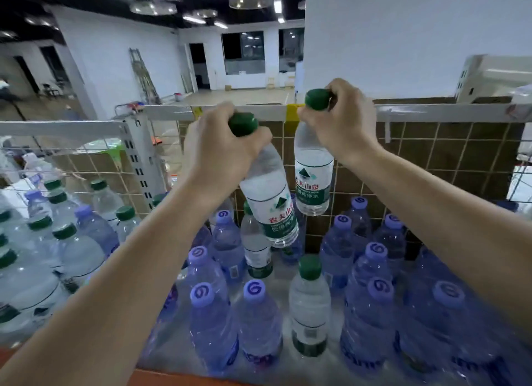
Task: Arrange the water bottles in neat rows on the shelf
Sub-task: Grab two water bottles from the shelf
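Behind a mesh-backed shelf (276, 273), an open room is showing. Each hand is closing its grip on a green-capped bottle's neck: left hand (216, 152), left bottle (270, 201) tilting toward 5 o'clock; right hand (342, 123), right bottle (313, 181) hanging upright. Full, they likely weigh heavily; thin walls flex, so necks suit.

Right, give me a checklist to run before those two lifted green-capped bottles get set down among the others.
1. Left hand grip on its green-capped bottle: ok, held at the neck.
2. Right hand grip on its bottle: ok, held at the neck.
3. Both bottles clear of the standing ones: ok for the right; cannot tell for the left, its base overlaps bottles behind it.
4. Left bottle upright: not ok, it hangs tilted.
5. Free slot on the shelf: ok, a gap shows beside the standing green-capped bottle.
6. Rows sorted by cap colour: not ok, green caps stand among purple-capped bottles.
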Demonstrator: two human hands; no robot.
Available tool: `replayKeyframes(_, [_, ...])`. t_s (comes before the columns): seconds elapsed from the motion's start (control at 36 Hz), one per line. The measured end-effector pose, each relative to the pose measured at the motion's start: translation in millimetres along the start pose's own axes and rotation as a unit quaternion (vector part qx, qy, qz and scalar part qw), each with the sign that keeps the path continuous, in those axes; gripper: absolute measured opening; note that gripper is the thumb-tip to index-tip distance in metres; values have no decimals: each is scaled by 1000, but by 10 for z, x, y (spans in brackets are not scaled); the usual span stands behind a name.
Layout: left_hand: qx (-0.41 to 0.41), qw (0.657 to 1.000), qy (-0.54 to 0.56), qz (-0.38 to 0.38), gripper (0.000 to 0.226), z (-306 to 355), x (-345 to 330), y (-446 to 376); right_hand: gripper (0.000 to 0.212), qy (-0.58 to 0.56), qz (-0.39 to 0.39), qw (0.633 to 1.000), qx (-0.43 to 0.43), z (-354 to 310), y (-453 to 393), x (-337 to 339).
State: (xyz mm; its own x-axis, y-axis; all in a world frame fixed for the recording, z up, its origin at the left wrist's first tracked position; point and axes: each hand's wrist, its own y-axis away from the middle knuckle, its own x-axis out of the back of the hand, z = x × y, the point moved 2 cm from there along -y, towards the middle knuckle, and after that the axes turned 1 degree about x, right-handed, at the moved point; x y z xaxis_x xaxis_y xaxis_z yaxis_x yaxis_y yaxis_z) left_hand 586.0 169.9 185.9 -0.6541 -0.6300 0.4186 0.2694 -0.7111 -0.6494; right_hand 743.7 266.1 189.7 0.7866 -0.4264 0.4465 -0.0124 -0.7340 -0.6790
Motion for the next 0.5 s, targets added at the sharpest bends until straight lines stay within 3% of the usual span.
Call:
replayKeyframes(0.11, [-33, 997, 21, 65, 15, 145, 478, -36, 23, -28, 15, 998, 45, -444, 14, 19])
replayKeyframes(0.36, [-64, 992, -27, 107, 13, -54, 1605, 21, 24, -82, -4, 990, 110, -1494, 340, -301])
replayKeyframes(0.5, [-63, 993, -33, 96, 26, -373, 2308, 107, 31, -112, -17, 988, 100, -2101, 560, -620])
